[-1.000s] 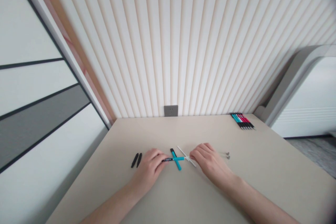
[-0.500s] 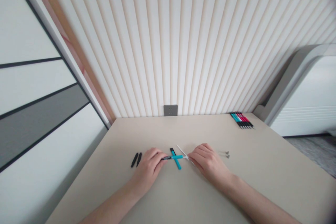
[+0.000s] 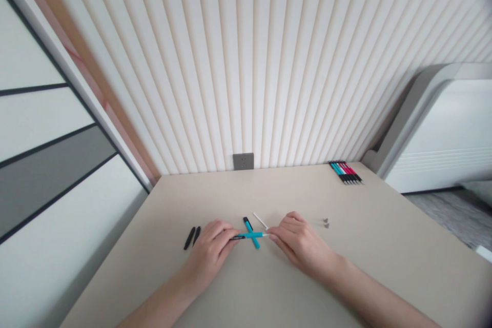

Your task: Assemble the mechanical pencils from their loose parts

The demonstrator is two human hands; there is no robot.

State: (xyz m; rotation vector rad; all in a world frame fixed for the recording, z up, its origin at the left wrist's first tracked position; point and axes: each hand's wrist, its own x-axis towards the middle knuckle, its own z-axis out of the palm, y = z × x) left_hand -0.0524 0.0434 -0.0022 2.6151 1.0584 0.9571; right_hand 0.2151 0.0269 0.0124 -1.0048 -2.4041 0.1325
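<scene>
My left hand (image 3: 211, 247) is closed on a teal-and-black pen barrel (image 3: 254, 235), held level above the table. The fingertips of my right hand (image 3: 302, 241) pinch a thin white pen refill (image 3: 266, 235) at the barrel's right end; a short white length shows between barrel and fingers. Beneath the held barrel, and crossing it in view, lies a second teal barrel (image 3: 248, 223) with a black end. Another white refill (image 3: 260, 220) slants on the table, its near end close to my right fingertips.
Two black pen parts (image 3: 189, 238) lie left of my left hand. Two small grey-ended clear pieces (image 3: 326, 225) lie beyond my right hand. A row of several teal, white and red pens (image 3: 347, 172) sits at the table's back right. A wall socket (image 3: 243, 161) is behind the table (image 3: 215, 192).
The white length showing between the barrel and my right fingers has become shorter. My right fingertips are closer to the barrel's end. The whole view has shifted slightly.
</scene>
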